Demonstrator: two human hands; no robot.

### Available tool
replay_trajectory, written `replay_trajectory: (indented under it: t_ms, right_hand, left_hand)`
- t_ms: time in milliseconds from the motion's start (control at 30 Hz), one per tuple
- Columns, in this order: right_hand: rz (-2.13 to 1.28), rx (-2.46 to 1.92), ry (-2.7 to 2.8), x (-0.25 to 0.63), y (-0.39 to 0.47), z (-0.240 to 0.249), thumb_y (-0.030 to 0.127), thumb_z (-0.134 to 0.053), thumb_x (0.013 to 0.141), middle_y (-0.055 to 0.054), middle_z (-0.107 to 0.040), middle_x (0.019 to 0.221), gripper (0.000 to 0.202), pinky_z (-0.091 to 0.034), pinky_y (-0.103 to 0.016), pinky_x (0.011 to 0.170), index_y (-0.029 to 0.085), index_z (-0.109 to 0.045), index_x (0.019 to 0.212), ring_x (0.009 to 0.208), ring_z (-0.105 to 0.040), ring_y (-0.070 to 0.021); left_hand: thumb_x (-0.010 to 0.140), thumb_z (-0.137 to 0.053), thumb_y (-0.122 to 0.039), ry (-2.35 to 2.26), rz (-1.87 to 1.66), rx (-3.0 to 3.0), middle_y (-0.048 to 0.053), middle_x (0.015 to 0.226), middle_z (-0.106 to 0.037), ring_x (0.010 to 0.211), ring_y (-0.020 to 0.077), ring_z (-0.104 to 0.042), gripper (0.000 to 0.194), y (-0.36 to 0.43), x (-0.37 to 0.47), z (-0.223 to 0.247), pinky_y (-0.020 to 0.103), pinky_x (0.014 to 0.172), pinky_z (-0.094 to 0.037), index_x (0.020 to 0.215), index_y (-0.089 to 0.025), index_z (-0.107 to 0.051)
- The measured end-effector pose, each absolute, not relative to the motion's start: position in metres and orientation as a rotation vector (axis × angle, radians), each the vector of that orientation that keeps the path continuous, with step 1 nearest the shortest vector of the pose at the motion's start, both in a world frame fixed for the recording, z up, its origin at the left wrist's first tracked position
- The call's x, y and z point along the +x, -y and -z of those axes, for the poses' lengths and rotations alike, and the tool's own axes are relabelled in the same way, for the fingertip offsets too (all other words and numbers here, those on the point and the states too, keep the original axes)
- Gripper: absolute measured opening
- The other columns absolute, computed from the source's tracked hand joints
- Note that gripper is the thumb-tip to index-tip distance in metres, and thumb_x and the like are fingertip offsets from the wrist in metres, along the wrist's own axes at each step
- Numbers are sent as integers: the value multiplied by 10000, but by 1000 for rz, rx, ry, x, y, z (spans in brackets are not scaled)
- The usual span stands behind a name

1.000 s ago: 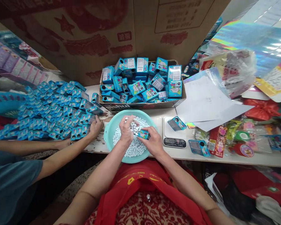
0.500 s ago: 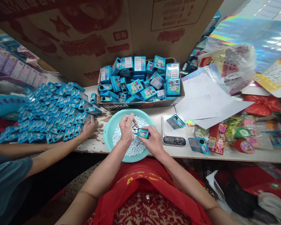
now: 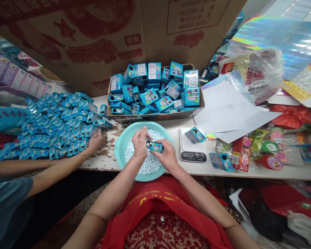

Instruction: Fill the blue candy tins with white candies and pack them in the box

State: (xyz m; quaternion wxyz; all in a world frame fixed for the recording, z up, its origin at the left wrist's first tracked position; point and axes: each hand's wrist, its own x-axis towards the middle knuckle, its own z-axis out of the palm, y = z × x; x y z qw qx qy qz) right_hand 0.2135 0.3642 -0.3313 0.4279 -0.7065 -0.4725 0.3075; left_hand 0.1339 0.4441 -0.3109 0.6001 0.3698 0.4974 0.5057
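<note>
A small blue candy box [image 3: 155,147] printed "Caramelo Macizo" lies tilted in my right hand [image 3: 169,156], gripped between thumb and fingers. Its end points at my left hand [image 3: 140,142], which is cupped closed against it; a few white candies show where the two meet. Most of what the left palm holds is hidden by its fingers. Both hands are over a turquoise basin [image 3: 120,152] with many small white candies [image 3: 150,164] in it.
Behind the basin, a carton [image 3: 155,117] is heaped with blue boxes. To the right are a digital scale [image 3: 193,156] bearing one box, another box [image 3: 221,161], papers [image 3: 223,107] and packaged sweets. A co-worker's hand [image 3: 96,141] touches a spread of blue boxes [image 3: 64,124] at left.
The candy box has turned and shifted slightly left in my right hand, and fewer white candies show between it and my left hand. The view has shifted slightly.
</note>
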Motion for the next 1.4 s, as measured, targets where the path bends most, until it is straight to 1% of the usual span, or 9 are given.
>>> replay_trajectory:
  t_ms: [200, 433, 600, 733, 900, 1000, 1200, 1300, 1400]
  right_hand:
    - [-709, -1708, 1230, 213, -366, 325, 261, -731, 694, -41, -637, 935, 296, -481, -332, 781, 220, -625, 966, 914, -610, -217]
    - [-748, -1750, 1197, 207, -371, 341, 234, -738, 683, -45, -646, 923, 302, -484, -345, 785, 201, -637, 966, 898, -622, -223]
    - [-758, -1734, 1148, 208, -371, 343, 254, -734, 681, -37, -640, 920, 292, -485, -349, 806, 218, -639, 955, 904, -618, -215]
    - [-808, -1642, 1059, 217, -362, 331, 262, -755, 662, -27, -635, 904, 294, -490, -337, 809, 217, -644, 930, 892, -616, -201]
    - [-852, -1537, 1003, 222, -344, 321, 317, -769, 658, -17, -638, 897, 301, -500, -329, 800, 230, -652, 922, 878, -620, -187]
    - [-885, -1533, 985, 225, -331, 320, 331, -779, 648, -19, -639, 884, 314, -505, -327, 786, 223, -659, 918, 864, -624, -187]
    - [-852, -1602, 820, 248, -286, 312, 332, -782, 641, -23, -630, 892, 323, -516, -312, 740, 225, -660, 920, 826, -625, -184]
    - [-798, -1720, 659, 265, -254, 314, 335, -772, 637, -30, -647, 881, 311, -520, -334, 747, 221, -667, 907, 814, -626, -196]
    - [-711, -1838, 472, 279, -225, 328, 359, -767, 618, -40, -659, 876, 328, -519, -355, 752, 208, -674, 893, 803, -627, -208]
  left_hand:
    - [749, -639, -529, -1124, -1214, 806, -38, 526, -428, 427, 57, -393, 441, -445, 132, 307, 199, 401, -294, 567, -170, -460]
    - [752, -628, -545, -1203, -1203, 791, -44, 475, -410, 410, 57, -403, 468, -451, 133, 321, 193, 403, -320, 545, -169, -440]
    - [681, -682, -576, -1170, -1140, 651, -60, 502, -375, 389, 34, -354, 492, -453, 132, 310, 164, 339, -244, 586, -170, -422]
    - [712, -679, -542, -1054, -1009, 496, -69, 502, -345, 361, 12, -298, 479, -466, 118, 293, 135, 308, -193, 598, -171, -398]
    - [799, -630, -444, -1155, -797, 387, -43, 531, -439, 359, 15, -372, 374, -484, 99, 308, 108, 299, -230, 642, -159, -444]
    - [764, -679, -396, -1254, -524, 462, -77, 463, -365, 315, 4, -304, 330, -480, 102, 331, 97, 290, -180, 670, -142, -490]
    - [614, -770, -412, -1154, -348, 715, -34, 540, -471, 382, 25, -404, 372, -465, 141, 348, 111, 326, -226, 692, -117, -556]
    - [559, -795, -411, -1074, -235, 842, -39, 505, -455, 349, 24, -349, 383, -464, 172, 348, 126, 321, -149, 687, -122, -580]
    - [585, -766, -471, -980, -143, 962, -57, 447, -398, 315, 20, -255, 386, -464, 203, 352, 152, 338, -96, 656, -133, -594]
